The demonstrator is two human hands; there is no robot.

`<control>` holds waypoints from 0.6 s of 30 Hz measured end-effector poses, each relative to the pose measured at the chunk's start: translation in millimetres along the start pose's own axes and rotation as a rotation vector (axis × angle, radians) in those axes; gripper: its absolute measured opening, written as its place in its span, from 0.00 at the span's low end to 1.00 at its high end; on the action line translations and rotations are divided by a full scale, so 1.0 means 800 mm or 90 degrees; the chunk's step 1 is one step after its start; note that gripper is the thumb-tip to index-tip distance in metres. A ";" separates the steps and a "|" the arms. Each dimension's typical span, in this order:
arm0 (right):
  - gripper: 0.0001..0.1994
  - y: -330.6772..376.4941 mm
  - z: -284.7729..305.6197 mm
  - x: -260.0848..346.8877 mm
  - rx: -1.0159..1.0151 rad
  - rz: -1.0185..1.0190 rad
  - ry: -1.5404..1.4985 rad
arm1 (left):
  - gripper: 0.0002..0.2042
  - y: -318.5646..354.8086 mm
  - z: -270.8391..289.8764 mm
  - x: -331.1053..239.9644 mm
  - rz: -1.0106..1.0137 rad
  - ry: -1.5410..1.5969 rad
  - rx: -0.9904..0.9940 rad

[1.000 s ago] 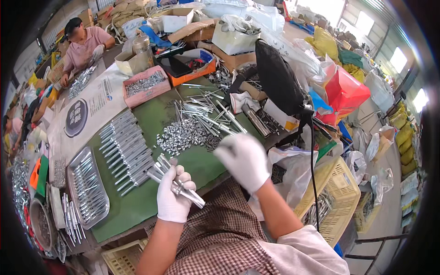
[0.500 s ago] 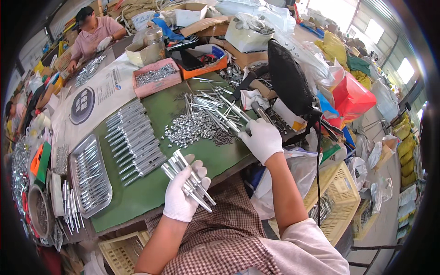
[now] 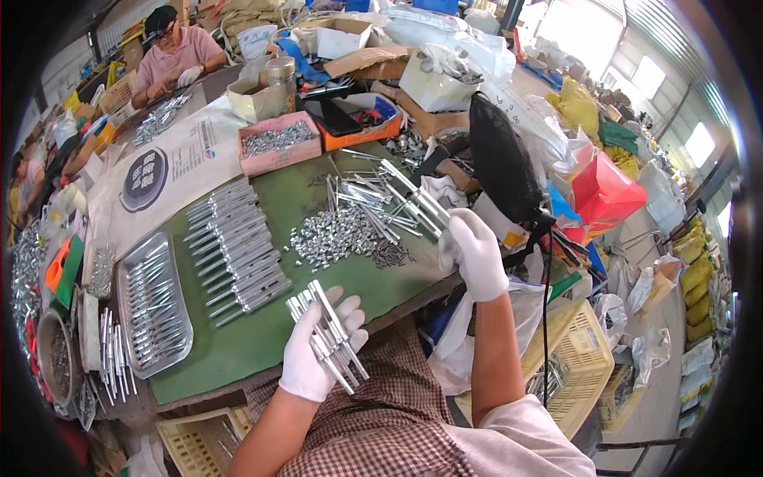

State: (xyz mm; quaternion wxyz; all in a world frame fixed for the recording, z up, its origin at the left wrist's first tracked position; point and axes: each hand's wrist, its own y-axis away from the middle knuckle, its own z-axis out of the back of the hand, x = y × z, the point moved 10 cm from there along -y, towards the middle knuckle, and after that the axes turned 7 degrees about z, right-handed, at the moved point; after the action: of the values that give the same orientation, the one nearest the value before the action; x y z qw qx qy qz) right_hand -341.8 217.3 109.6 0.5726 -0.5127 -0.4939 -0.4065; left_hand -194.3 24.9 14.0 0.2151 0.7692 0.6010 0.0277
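Observation:
White gloves cover both my hands. My left hand (image 3: 306, 362) is closed round a bundle of silver metal rods (image 3: 327, 334), thick at one end and thinner at the other, held near the table's front edge. My right hand (image 3: 477, 258) grips similar metal rods (image 3: 415, 195), raised above the table's right side and pointing up to the left. Beneath them spreads a heap of loose rods (image 3: 362, 195). Small silver metal pieces (image 3: 330, 238) lie piled on the green mat (image 3: 278, 334), beside short dark pins (image 3: 389, 254). Left of these, similar rods (image 3: 234, 250) lie in a neat row.
A metal tray (image 3: 187, 340) of rods sits at the left. Behind are a pink box (image 3: 278, 163) of small parts and an orange box (image 3: 373, 135). A black mesh-covered object (image 3: 505, 159) stands close to my right hand. Across the table sits a co-worker (image 3: 176, 56).
My right hand has risen from the heap, lifting rods off the table. The left hand keeps its bundle, turned slightly. The view has shifted a little.

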 end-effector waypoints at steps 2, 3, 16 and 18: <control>0.09 0.018 -0.017 0.013 0.086 -0.022 -0.172 | 0.22 0.001 -0.005 0.003 0.014 0.006 0.008; 0.08 0.026 -0.028 0.009 0.173 -0.062 -0.230 | 0.23 0.003 -0.010 0.008 0.039 -0.024 0.007; 0.11 -0.020 -0.031 0.009 -0.146 0.305 0.801 | 0.17 0.023 -0.013 0.090 0.236 -0.004 0.030; 0.12 -0.040 -0.012 -0.017 -0.112 0.220 0.953 | 0.17 0.018 0.000 0.078 0.196 0.017 0.009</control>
State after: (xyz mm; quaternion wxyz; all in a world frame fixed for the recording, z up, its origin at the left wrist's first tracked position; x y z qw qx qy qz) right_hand -373.9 202.8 102.3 0.7667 -0.2147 0.1458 -0.5872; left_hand -164.2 80.8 6.0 0.1952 0.8532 0.4792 0.0663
